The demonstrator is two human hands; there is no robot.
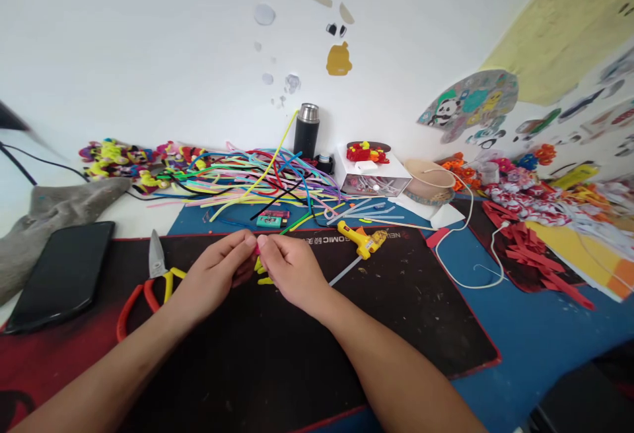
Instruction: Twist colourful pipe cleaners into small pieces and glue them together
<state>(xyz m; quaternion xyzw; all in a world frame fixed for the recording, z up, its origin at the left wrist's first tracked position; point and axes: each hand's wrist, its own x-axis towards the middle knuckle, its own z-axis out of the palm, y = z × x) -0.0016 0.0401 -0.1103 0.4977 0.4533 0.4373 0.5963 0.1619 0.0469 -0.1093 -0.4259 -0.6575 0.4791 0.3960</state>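
A small pink piece (257,249) sits between our hands near the middle of our view, mostly hidden by our fingers. Our left hand (218,268) and our right hand (292,266) both pinch it, thumbs and fingertips nearly meeting. We judge it light, soft and easily squashed, hardly slippery; its exact form we cannot tell. An edge taken between thumb and fingertip on each side, with little pressure, seems the best hold. Between five and six o'clock from it, yellow pieces (266,281) show near our fingers, over the black mat (421,301). Farther out, we have the yellow glue gun (364,243) at three, scissors (157,258) near nine, fuzzy stems (257,179) at twelve and a dark flask (306,136) at one.
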